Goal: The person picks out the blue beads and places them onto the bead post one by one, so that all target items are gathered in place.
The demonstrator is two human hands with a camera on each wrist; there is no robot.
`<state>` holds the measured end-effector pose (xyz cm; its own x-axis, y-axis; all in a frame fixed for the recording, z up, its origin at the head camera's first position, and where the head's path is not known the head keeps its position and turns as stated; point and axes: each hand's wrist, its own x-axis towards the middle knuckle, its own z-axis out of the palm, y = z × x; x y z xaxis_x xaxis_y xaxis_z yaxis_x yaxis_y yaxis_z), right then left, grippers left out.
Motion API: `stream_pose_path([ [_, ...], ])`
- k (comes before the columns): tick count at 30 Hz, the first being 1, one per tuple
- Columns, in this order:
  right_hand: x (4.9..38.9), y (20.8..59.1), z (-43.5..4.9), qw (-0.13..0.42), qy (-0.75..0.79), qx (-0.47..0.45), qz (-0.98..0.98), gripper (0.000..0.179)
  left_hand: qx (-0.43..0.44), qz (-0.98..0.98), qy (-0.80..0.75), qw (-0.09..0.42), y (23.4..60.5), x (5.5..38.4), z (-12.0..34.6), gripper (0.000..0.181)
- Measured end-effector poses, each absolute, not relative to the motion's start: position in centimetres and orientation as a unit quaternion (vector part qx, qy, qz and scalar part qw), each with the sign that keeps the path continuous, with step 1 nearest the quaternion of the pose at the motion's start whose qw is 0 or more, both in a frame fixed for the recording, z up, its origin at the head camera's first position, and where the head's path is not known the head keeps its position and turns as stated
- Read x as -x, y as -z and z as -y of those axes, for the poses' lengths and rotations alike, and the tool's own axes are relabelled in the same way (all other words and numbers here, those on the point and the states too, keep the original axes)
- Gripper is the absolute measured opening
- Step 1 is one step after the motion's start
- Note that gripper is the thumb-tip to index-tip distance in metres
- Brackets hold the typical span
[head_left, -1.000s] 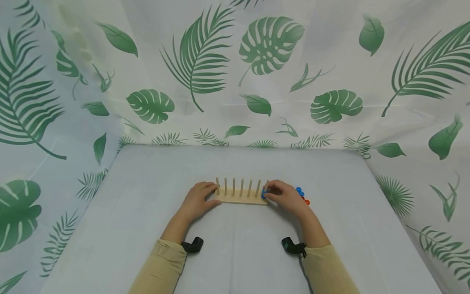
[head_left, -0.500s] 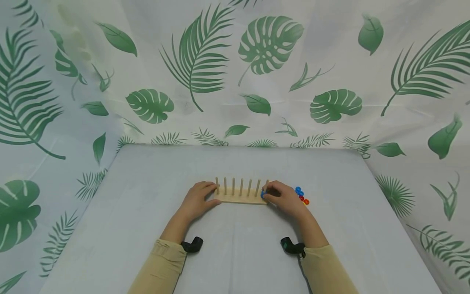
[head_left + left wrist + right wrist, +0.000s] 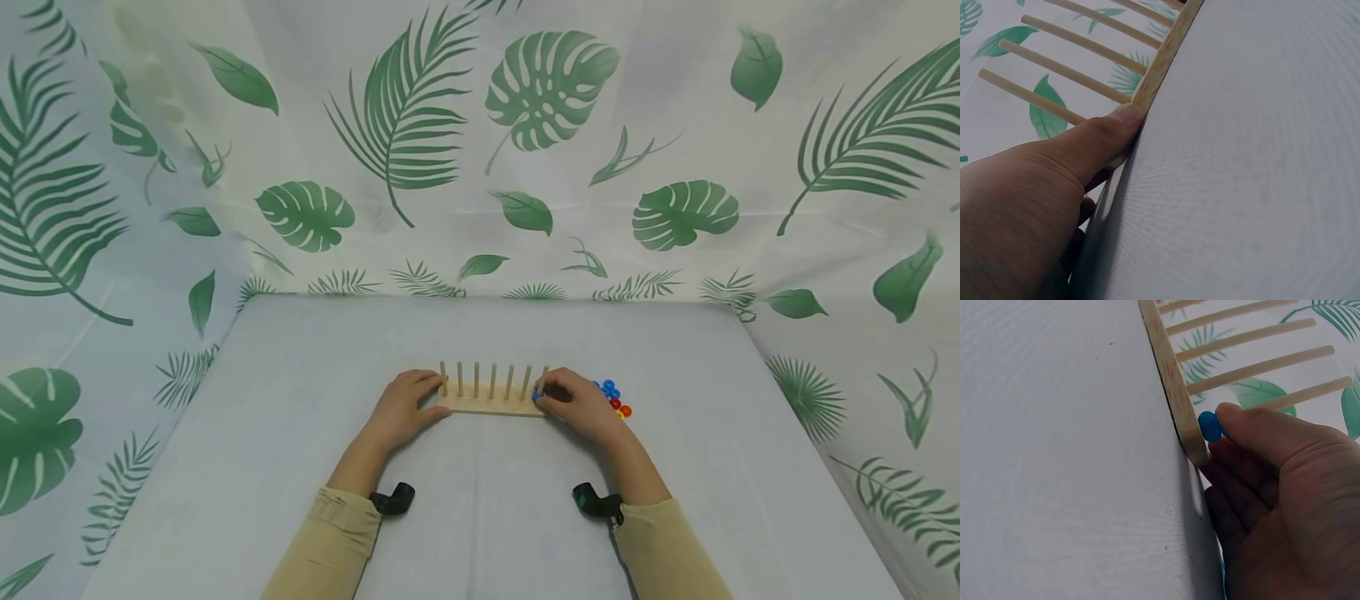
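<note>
A wooden peg board [image 3: 491, 407] with a row of several upright pegs lies on the table in the head view. My left hand [image 3: 405, 408] grips its left end; in the left wrist view the thumb [image 3: 1124, 119] lies against the front edge, the other fingers mostly hidden behind. At the right end, my right hand [image 3: 581, 404] pinches a small blue ring [image 3: 537, 397] low at the last peg [image 3: 1316, 394]. Close up in the right wrist view, blue pieces [image 3: 1211, 426] sit by the board's base, partly covered by the thumb.
Right beside my right hand lies a small pile of loose rings: blue ones [image 3: 610, 387], a red one [image 3: 615, 403], an orange-red one [image 3: 626, 411] and a bit of yellow. A white cloth [image 3: 480, 517] covers the table. Leaf-patterned sheets [image 3: 442, 225] hang around its back and sides.
My right fingers stay at the last peg, with the blue ring slightly lower. More of the blue rings in the pile show past the hand. The left hand keeps its place.
</note>
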<state>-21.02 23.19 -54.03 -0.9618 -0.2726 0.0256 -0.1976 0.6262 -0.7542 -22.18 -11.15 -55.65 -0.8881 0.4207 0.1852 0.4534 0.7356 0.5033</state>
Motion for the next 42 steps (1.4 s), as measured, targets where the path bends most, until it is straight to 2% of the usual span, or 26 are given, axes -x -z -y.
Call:
stream_pose_path([
  [10,20.8,53.6,-23.1,0.044,0.408,0.126,-0.903,0.016,0.235,0.929,0.282,0.037,55.7,22.1,11.2,0.06],
  [19,20.7,52.8,-24.2,0.004,0.445,0.133,-0.885,0.02,0.233,0.93,0.283,0.032,55.5,22.0,11.2,0.06],
  [30,19.6,50.6,-26.9,-0.039,0.615,0.091,-0.782,0.029,0.237,0.928,0.285,0.025,55.5,22.1,11.2,0.06],
  [36,20.0,51.3,-27.7,-0.023,0.709,0.118,-0.695,0.036,0.232,0.931,0.28,0.021,55.4,22.1,11.2,0.06],
  [42,20.1,51.4,-28.7,-0.029,0.672,0.084,-0.735,0.036,0.229,0.931,0.282,0.019,55.5,22.1,11.2,0.061],
])
